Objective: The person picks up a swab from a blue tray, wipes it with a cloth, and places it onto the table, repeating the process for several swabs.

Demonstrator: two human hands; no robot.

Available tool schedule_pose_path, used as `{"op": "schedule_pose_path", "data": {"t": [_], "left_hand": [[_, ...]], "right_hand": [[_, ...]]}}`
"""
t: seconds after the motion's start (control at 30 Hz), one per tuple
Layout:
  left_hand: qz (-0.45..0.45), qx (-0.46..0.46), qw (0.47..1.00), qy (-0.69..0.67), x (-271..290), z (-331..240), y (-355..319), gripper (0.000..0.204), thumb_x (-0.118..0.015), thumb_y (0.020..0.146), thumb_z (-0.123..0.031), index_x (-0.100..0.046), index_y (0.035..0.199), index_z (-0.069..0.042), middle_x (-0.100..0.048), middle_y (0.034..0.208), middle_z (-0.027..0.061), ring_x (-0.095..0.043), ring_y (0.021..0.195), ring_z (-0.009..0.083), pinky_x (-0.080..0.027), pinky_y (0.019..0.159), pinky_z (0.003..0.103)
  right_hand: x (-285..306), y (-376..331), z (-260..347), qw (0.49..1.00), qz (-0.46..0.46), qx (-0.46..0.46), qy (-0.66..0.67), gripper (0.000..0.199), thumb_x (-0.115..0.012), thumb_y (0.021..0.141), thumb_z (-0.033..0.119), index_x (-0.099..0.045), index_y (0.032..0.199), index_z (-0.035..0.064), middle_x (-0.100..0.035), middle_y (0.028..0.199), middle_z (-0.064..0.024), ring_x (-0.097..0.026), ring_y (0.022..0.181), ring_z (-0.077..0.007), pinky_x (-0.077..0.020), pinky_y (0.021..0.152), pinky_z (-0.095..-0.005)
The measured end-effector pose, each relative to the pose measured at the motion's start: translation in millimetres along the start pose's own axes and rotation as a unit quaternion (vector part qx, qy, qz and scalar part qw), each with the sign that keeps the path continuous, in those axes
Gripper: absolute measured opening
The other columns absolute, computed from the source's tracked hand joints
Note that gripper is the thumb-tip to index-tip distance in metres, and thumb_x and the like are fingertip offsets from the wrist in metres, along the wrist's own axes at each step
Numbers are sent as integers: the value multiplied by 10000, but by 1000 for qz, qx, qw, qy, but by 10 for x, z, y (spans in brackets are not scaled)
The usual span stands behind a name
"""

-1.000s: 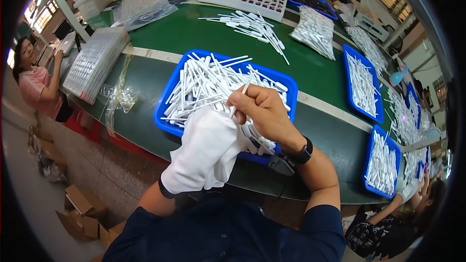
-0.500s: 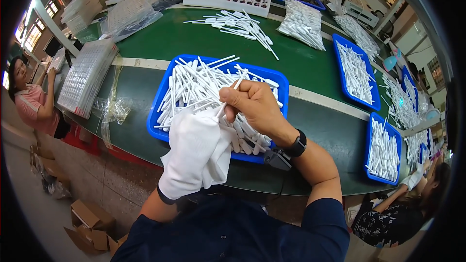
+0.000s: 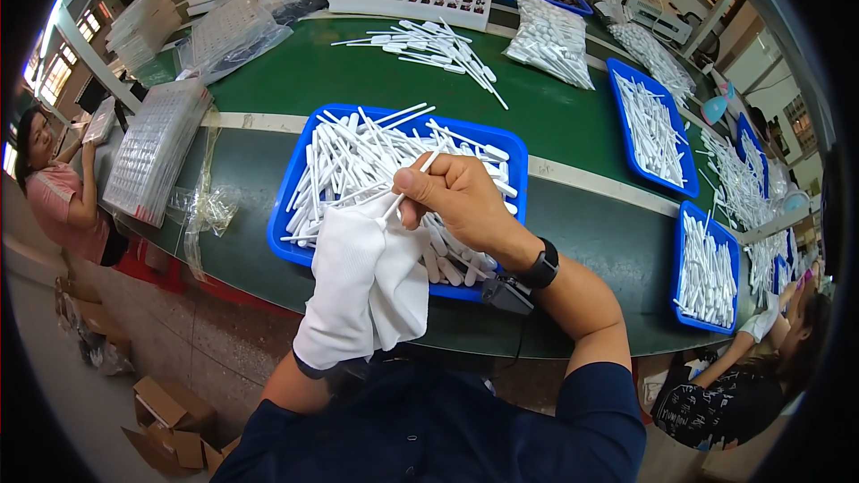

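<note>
A white plastic stick (image 3: pixel 430 161) is pinched between the thumb and fingers of my bare right hand (image 3: pixel 465 206), which wears a black watch (image 3: pixel 543 266). Its lower end runs into white cloth (image 3: pixel 404 295) around my left hand (image 3: pixel 344 282). That hand is covered in white fabric and closed around the stick's lower end, its fingers hidden; whether the fabric is a glove plus a cloth I cannot tell. Beneath both hands stands a blue tray (image 3: pixel 292 250) heaped with similar sticks, each with one thicker end.
Loose sticks (image 3: pixel 438 46) lie on the green surface beyond, near a white foam tray (image 3: pixel 335 2) and a bag of sticks (image 3: pixel 552 43). Filled blue trays stand at right. A dark device (image 3: pixel 507 293) sits by the near tray edge. People sit at far left and lower right.
Both hands keep their hold on the stick and cloth. They sit slightly lower and further left in the picture, and the whole view has shifted a little too.
</note>
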State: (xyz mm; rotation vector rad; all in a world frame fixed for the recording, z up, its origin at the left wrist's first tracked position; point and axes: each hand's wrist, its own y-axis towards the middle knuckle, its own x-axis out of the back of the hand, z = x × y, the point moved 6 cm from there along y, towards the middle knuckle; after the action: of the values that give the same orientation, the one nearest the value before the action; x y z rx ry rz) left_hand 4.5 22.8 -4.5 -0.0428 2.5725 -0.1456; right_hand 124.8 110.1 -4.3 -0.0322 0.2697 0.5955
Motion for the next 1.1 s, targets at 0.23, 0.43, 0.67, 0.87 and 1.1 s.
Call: {"op": "schedule_pose_path", "data": {"t": [0.23,0.43,0.67,0.87,1.1], "left_hand": [[52,11,998,21,74,81,71,251,-535,1008,-200,-617,1154,-13,-610,1049,-2,-580,886,67,-507,761,236],[27,6,999,-24,13,56,82,215,-523,1002,-163,-629,1111,-10,-602,990,-5,-573,867,60,-493,743,219],[45,-5,999,9,64,48,86,193,-533,987,-136,-638,1089,-10,-601,974,0,-582,846,71,-499,734,220],[-36,-23,995,88,152,77,44,140,-561,933,-55,-679,984,1,-630,882,0,-588,766,78,-505,665,256],[-29,-229,834,501,503,129,114,84,-636,810,-14,-716,803,-39,-595,659,34,-581,591,166,-474,578,316]], "right_hand": [[-42,-17,-8,1000,4,-1,-17,269,-667,1036,240,-683,958,-17,-709,745,-58,-643,664,-92,-507,652,-230],[-37,-7,6,999,-6,-14,-29,267,-665,1037,234,-680,943,-16,-711,741,-58,-645,662,-90,-506,654,-228],[-62,-33,-6,1000,0,-17,-3,258,-666,1036,221,-688,946,-20,-713,751,-59,-648,660,-89,-512,657,-229],[-33,-15,-62,1000,-10,-24,1,262,-658,1040,221,-681,947,-23,-714,764,-66,-653,660,-95,-523,659,-236],[296,143,172,995,-50,24,-81,290,-641,1049,257,-678,938,-8,-704,759,-55,-657,663,-105,-527,650,-236]]}}
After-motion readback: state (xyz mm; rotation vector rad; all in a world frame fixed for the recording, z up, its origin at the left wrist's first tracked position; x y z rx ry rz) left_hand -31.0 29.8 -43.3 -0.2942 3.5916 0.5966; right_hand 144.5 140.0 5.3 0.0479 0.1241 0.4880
